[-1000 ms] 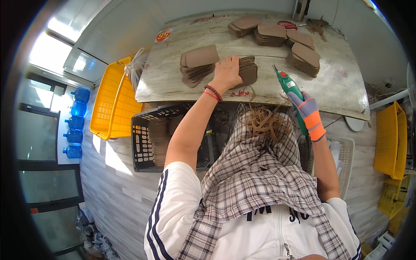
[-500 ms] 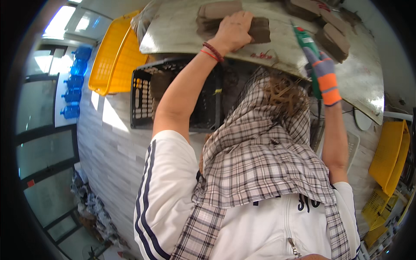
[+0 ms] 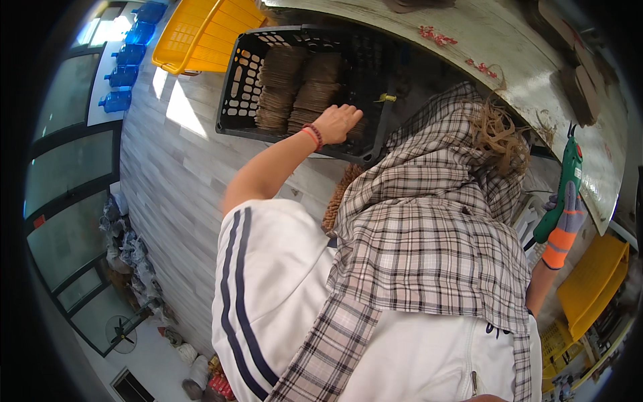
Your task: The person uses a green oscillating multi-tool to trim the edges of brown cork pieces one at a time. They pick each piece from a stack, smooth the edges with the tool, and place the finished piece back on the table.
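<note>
My bare left hand (image 3: 339,124) is over the near side of a black plastic crate (image 3: 231,125), its fingers curled down on a stack of brown pieces (image 3: 358,130) that shows partly below them. Beside it in the crate stand two rows of thin brown pieces (image 3: 315,94), packed on edge. My right hand (image 3: 566,218), in a grey and orange glove, is wrapped round green electric scissors (image 3: 570,173). Their narrow dark blades point up and away, just beside the table edge.
The pale table (image 3: 495,47) curves across the far right, with red scraps (image 3: 437,36) and brown stacks (image 3: 579,90) on it. Brown trimmings (image 3: 499,137) lie on my checked apron (image 3: 429,248). Yellow crates stand at the far left (image 3: 207,33) and right (image 3: 593,285).
My left hand has moved from the stack on the table down to the black crate. My right hand has drawn the scissors back off the table to the right. The view has swung left.
</note>
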A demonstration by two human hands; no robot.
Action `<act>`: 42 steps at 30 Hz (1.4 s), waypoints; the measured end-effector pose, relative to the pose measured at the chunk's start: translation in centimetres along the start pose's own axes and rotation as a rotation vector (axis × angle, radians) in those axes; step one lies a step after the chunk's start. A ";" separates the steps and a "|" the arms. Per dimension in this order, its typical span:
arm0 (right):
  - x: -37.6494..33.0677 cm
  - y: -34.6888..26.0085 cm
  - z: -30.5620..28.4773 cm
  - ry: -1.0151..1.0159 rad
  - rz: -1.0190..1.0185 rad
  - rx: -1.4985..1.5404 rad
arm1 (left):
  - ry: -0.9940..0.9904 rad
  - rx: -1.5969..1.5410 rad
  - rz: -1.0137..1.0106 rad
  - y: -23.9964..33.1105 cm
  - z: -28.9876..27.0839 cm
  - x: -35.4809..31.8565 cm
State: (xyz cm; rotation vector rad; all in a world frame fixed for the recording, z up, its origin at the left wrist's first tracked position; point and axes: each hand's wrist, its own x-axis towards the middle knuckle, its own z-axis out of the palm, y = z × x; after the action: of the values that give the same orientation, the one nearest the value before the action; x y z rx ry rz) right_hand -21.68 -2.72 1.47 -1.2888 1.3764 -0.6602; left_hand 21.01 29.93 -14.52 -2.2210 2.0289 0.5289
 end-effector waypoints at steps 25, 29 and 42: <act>-1.7 0.9 0.8 -0.021 0.001 0.082 | -0.364 0.131 0.064 -0.2 9.1 4.7; -2.0 0.7 0.9 -0.022 -0.001 0.090 | -0.477 -0.061 -0.042 -0.5 10.4 4.9; -2.0 0.9 0.6 -0.024 -0.032 0.018 | -0.458 -0.270 -0.164 -3.5 13.0 6.9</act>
State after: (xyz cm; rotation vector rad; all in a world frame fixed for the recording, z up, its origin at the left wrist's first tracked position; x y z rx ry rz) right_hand -21.79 -0.51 1.15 -1.3034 1.3298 -0.6753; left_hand 22.38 27.57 -29.41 -2.1138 1.6063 1.2220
